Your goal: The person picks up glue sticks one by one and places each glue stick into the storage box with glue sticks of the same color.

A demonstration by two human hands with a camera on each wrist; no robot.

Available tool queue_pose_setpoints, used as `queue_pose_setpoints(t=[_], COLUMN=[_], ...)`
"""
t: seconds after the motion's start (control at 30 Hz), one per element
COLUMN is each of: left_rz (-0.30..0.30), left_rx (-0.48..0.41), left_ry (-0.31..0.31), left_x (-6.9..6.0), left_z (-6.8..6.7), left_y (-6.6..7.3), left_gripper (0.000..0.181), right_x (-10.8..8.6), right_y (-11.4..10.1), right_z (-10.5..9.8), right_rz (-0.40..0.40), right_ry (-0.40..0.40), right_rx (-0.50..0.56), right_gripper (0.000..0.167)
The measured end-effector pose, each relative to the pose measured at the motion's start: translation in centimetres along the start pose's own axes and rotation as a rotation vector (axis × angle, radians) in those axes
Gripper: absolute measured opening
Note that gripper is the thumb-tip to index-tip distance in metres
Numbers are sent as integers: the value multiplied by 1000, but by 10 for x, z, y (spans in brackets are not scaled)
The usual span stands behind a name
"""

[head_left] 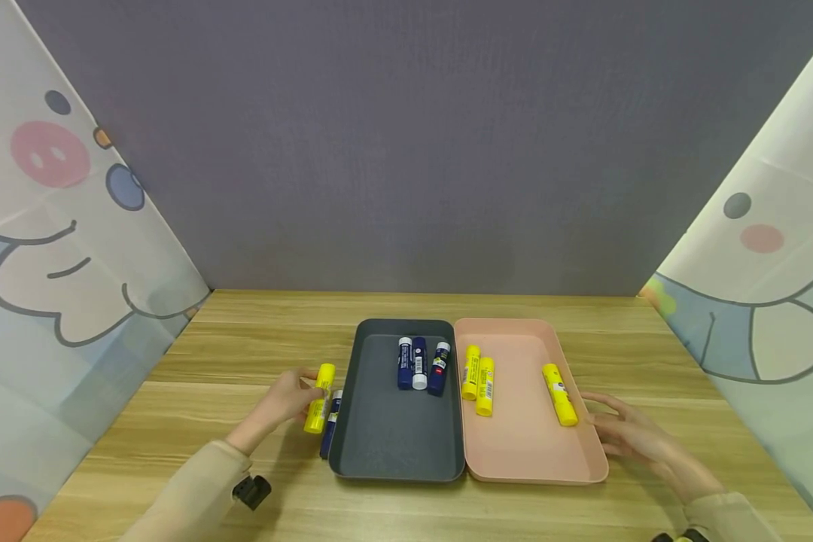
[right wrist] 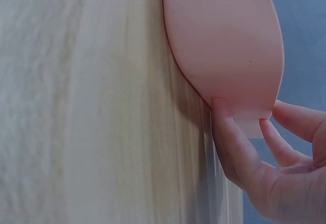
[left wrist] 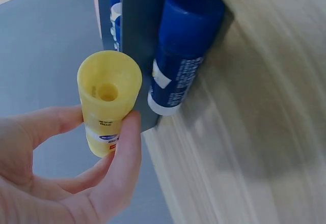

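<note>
A yellow glue stick [head_left: 319,399] is pinched between the thumb and fingers of my left hand [head_left: 290,396], left of the dark grey tray [head_left: 406,444]. In the left wrist view its hollow end faces the camera. A navy glue stick [left wrist: 184,48] with a white end lies against the tray's outer left wall, close to that hand. At the pink tray [head_left: 531,459], my right hand [head_left: 640,436] touches the outer right wall and rim with extended fingers. Inside, near that wall, lies another yellow glue stick [head_left: 560,394].
Three navy glue sticks [head_left: 420,363] lie in the upper right part of the grey tray. Two yellow glue sticks [head_left: 485,386] lie along the pink tray's left side. Both trays stand side by side on a wooden table [head_left: 278,324], with a grey panel [head_left: 420,150] behind.
</note>
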State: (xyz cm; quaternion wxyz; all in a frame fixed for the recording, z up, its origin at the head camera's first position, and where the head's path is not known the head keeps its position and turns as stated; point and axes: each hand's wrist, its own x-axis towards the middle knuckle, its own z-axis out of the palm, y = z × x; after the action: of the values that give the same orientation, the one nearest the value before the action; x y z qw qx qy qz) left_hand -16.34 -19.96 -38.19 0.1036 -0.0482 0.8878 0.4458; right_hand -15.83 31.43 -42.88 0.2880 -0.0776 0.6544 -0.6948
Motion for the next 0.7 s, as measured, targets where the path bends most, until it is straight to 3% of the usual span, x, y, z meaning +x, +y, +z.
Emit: queue_pose_setpoints(t=[0.37, 0.7], left_rz=[18, 40], left_rx=[-17, -49], left_ry=[-7, -20], left_x=[5, 13], left_z=[1, 13], left_y=[14, 32], left_gripper=[46, 45], right_x=[0, 0], right_y=[-1, -1], right_z=[0, 1], right_rz=[14, 23], right_ry=[13, 36], right_rx=[-28, -39], right_gripper=[34, 32])
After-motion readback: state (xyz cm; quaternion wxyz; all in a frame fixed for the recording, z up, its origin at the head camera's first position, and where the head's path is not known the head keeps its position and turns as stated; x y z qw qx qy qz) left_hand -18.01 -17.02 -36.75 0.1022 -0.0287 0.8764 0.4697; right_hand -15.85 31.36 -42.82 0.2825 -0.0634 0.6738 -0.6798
